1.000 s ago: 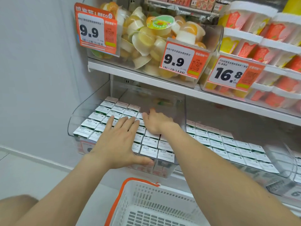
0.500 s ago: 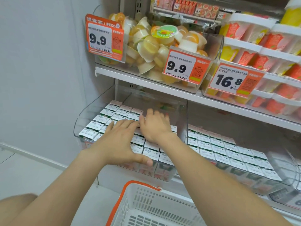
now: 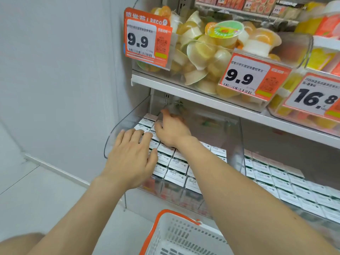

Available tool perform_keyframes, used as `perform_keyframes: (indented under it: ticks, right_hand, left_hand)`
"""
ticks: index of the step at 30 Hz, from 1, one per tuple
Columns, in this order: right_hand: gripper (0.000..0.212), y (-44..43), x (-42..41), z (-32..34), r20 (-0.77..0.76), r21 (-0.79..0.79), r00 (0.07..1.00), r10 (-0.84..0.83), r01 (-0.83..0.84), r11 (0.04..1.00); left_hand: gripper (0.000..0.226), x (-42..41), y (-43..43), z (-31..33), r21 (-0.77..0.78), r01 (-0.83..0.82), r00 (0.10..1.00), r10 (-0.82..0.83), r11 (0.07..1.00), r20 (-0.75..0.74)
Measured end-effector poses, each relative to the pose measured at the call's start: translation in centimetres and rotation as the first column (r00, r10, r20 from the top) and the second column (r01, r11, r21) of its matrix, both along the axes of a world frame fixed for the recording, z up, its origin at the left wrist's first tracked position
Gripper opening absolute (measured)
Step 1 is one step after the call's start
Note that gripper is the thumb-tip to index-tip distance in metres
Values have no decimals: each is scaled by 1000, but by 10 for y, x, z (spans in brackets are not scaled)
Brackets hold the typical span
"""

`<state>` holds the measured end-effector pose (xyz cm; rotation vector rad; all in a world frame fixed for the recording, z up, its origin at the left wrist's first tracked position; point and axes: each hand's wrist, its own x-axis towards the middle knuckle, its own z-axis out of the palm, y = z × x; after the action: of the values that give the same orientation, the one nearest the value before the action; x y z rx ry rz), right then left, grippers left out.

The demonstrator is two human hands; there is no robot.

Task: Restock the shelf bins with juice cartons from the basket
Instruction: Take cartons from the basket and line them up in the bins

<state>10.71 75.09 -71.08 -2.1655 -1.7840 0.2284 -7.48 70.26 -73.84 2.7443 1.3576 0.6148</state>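
A person restocking a shop shelf works both bare hands over the juice cartons point(image 3: 176, 165) that stand packed in rows in the clear bin point(image 3: 117, 129) at the left end of the lower shelf. The left hand point(image 3: 131, 159) lies flat and released, fingers straight, on the carton tops at the near left of the bin, much as it did a second ago. The right hand point(image 3: 173, 130) has moved from the middle rows to the far left corner. Its fingers are bent down among the cartons there, and whether they grasp one or only nudge it cannot be told.

The shift suggests the rows are being squared up and pressed back rather than added to, since neither hand plainly carries a carton. The white basket point(image 3: 181, 234) with its orange rim sits low and near, below the bin, and the part in view shows no cartons. A neighbouring bin point(image 3: 279, 179) to the right holds more of the same cartons. On the shelf point(image 3: 184, 92) above, jelly cups point(image 3: 200, 52) fill another bin behind an orange price tag point(image 3: 143, 39) reading 9.9. This bin looks close to full, so the next cartons likely belong elsewhere.
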Motion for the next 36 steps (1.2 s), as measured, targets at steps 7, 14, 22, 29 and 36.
perform_keyframes:
  ticks: [7,14,22,29,36]
  right_hand:
    - [33,16,-6,1,12,-131,1000,-14,16,991]
    - [48,8,-13,-11,93,-89,995,-27,35,995]
    - [50,17,-32,-5,64,101,998,-7,1,995]
    - [62,42,-36,8,-203,-48,978,42,-53,997]
    - [55,43,-39,4,-167,-54,984,52,-62,997]
  left_hand:
    - [42,2,-5,2,44,-21,992,15,999,127]
    - [36,1,-7,5,93,-58,990,45,994,137]
    - [36,-17,-8,10,8,-266,869,236,964,434]
    - [49,-21,-3,0,-141,-179,862,224,974,454]
    - [46,-25,3,-6,-73,-194,911,208,978,355]
